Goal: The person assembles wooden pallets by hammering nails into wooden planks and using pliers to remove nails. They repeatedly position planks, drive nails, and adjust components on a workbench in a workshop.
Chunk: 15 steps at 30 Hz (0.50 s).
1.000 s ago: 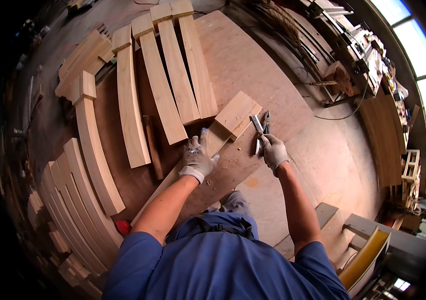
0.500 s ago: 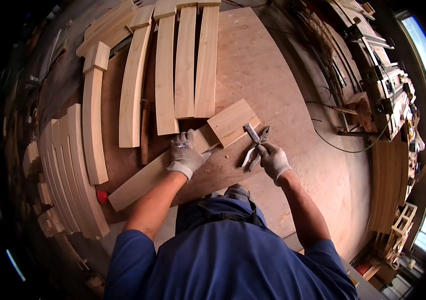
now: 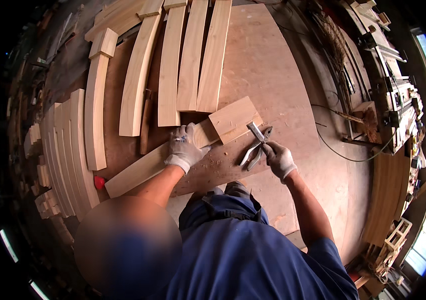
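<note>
A long pale wooden board [image 3: 138, 170] lies slanted across the near part of the reddish-brown tabletop, with a wider wooden block [image 3: 235, 120] at its right end. My left hand [image 3: 185, 147], in a whitish work glove, grips the board, fingers over the far edge and thumb stretched toward the block. In my gloved right hand [image 3: 279, 159] is a chisel [image 3: 256, 132], dark-handled, its flat metal blade pointing at the block's right corner. Whether the blade touches the wood I cannot tell. Pliers [image 3: 253, 155] lie spread on the table under and beside the chisel.
Several long pale boards [image 3: 168, 75] lie beyond the left hand, some with end blocks. More boards [image 3: 80, 150] are stacked at left, near a red object [image 3: 99, 182]. Clamps and racks [image 3: 388, 95] line the right side. Wood shavings [image 3: 218, 159] are scattered by the block.
The whole view has shifted slightly. My right hand and the chisel have moved a little away from the block. More shavings show around it. My left hand keeps its hold on the board.
</note>
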Each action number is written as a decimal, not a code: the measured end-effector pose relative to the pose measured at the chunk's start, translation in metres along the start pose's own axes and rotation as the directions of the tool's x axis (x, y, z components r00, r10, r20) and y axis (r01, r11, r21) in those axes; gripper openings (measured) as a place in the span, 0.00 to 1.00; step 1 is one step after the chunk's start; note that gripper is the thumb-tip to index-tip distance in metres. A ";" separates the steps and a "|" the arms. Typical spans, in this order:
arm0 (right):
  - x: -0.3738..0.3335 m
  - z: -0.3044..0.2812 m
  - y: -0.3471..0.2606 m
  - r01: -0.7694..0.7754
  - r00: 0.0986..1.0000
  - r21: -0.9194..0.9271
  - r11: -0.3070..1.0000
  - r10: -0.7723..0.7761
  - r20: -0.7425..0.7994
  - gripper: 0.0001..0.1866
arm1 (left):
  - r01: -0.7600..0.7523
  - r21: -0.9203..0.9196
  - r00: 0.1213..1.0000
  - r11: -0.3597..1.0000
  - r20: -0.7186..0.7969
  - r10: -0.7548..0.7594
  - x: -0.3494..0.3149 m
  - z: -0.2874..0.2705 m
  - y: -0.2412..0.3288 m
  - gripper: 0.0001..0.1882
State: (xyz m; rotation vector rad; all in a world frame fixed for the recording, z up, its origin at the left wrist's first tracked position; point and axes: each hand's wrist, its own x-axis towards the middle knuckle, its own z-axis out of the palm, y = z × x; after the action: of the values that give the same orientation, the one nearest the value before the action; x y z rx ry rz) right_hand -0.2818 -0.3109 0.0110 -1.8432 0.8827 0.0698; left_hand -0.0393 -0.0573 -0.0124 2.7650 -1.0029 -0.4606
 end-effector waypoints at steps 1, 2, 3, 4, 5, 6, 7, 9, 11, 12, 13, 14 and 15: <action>-0.001 -0.004 0.002 0.010 1.000 0.007 1.000 -0.010 0.014 0.17 | 0.007 -0.001 1.000 1.000 0.002 -0.007 0.000 0.000 -0.001 0.53; -0.006 -0.009 -0.003 0.018 1.000 -0.050 0.999 -0.018 0.007 0.18 | 0.006 -0.001 1.000 1.000 -0.006 -0.006 0.000 0.000 -0.001 0.53; -0.002 -0.010 -0.009 0.005 1.000 -0.064 0.998 -0.004 0.013 0.18 | 0.006 0.000 1.000 1.000 -0.014 -0.006 0.000 0.001 0.000 0.53; 0.009 -0.008 -0.018 -0.008 1.000 -0.078 0.997 0.010 0.019 0.18 | 0.006 0.000 1.000 1.000 -0.023 -0.006 0.000 0.001 0.000 0.53; 0.015 -0.004 -0.027 -0.029 0.999 -0.087 0.996 0.031 0.022 0.19 | 0.002 -0.002 1.000 1.000 -0.003 -0.002 -0.003 -0.001 0.002 0.53; 0.027 0.004 -0.039 0.042 0.999 -0.070 0.997 -0.041 0.006 0.18 | 0.001 -0.001 1.000 1.000 0.006 -0.001 -0.001 -0.006 0.003 0.53; 0.030 0.013 -0.042 0.068 0.997 -0.049 0.996 -0.069 -0.022 0.18 | 0.000 -0.001 1.000 1.000 0.016 0.000 0.001 -0.010 0.004 0.53; 0.030 0.012 -0.032 0.015 0.999 -0.066 0.998 -0.012 0.048 0.17 | 0.008 0.019 0.999 1.000 0.036 -0.009 0.001 -0.007 0.003 0.54; 0.007 -0.003 -0.023 -0.028 0.995 -0.085 0.996 0.035 0.090 0.16 | 0.015 0.036 0.998 0.999 0.064 -0.017 0.002 -0.003 -0.001 0.55; -0.002 -0.006 -0.021 -0.050 0.992 -0.092 0.994 0.060 0.111 0.16 | 0.020 0.025 0.998 0.999 0.063 -0.022 0.001 -0.002 -0.003 0.55; -0.003 -0.004 -0.018 -0.022 0.994 -0.080 0.997 0.031 0.110 0.15 | 0.026 0.014 0.998 1.000 0.063 -0.027 0.000 -0.002 -0.004 0.55; -0.006 -0.002 -0.020 0.003 0.994 -0.063 0.998 0.003 0.107 0.15 | 0.028 0.006 0.998 1.000 0.064 -0.029 0.000 -0.002 -0.003 0.54; -0.007 0.000 -0.023 0.029 0.994 -0.047 0.998 -0.024 0.103 0.15 | 0.026 0.005 0.998 1.000 0.063 -0.026 -0.001 -0.002 -0.003 0.55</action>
State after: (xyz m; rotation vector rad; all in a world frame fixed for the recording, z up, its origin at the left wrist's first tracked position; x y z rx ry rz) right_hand -0.2733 -0.3029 0.0324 -1.8789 0.7906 0.1694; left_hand -0.0370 -0.0543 -0.0110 2.7865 -0.9840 -0.5530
